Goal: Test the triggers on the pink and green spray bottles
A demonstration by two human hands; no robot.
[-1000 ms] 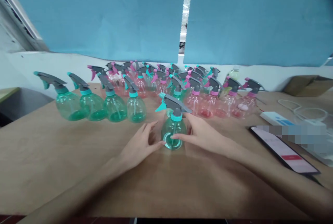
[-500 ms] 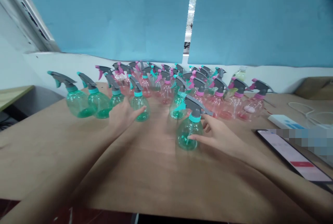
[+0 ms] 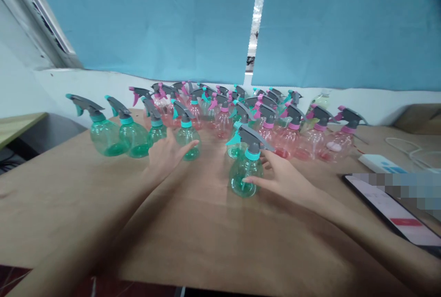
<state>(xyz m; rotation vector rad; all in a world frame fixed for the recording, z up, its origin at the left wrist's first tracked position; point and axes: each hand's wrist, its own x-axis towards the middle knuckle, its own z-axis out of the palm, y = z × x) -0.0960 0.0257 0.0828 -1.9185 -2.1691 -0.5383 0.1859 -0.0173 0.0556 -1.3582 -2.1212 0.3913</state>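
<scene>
Holding near, upright green trigger spray bottle (image 3: 241,168) in right hand (image 3: 284,177), with left hand (image 3: 164,155) spread at farther-left teal-collared bottle (image 3: 186,138), contact unclear

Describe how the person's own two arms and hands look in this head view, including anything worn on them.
The left hand and right hand are ungloved, with slim fingers, and I can see no ring. The left forearm and right forearm are slender, with no sleeve, watch or bracelet showing.
</scene>
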